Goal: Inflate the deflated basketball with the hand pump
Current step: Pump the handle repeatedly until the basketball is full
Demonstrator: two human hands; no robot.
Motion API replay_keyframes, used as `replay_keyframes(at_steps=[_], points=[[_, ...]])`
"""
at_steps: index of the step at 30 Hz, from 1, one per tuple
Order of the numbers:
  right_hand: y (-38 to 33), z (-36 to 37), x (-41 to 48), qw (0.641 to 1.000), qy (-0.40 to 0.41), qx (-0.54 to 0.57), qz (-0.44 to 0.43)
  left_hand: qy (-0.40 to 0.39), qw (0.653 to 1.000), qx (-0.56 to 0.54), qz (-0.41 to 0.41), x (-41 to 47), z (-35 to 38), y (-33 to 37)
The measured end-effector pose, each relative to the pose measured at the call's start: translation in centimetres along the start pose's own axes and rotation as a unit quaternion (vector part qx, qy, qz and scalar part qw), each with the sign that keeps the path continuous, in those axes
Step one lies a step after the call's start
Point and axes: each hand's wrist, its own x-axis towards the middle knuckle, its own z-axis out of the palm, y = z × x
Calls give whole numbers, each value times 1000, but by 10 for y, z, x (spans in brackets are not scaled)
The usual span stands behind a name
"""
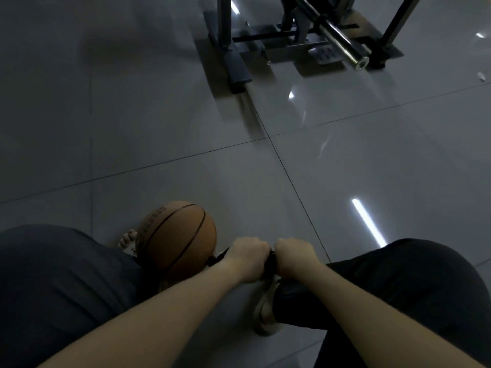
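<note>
The basketball (176, 235) rests on the floor (186, 160), near left, touching or just beside the left hand (248, 257). That hand and the right hand (295, 254) both clench the hand pump (269, 261) handle, which runs left-right; its shaft is hidden below.

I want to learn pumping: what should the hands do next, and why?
Probably push the handle down: left hand and right hand both grip it, and a dark hose seems to reach the ball.

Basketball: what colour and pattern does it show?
The basketball is orange-brown with black lines; head view shows it best.
</note>
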Motion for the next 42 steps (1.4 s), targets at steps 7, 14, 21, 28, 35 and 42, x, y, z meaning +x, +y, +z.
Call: replay_keyframes(at_steps=[7,14,21,28,35,42], points=[[-5,7,-17,998,-56,17,14,-43,999,-2,6,-18,-6,10],[-1,-94,-47,996,-69,59,-10,-46,997,-59,-13,-22,-109,5],[-11,-130,-39,996,-17,83,-35,-44,989,-136,-33,-19,-144,-20],[-3,-77,7,999,17,35,-21,-16,996,-80,-29,9,-82,-29],[-2,-12,9,1000,7,21,-6,-24,999,-29,-16,1,-16,-14],[-4,11,-11,1000,-15,26,0,-55,998,-27,-10,-15,-7,4]])
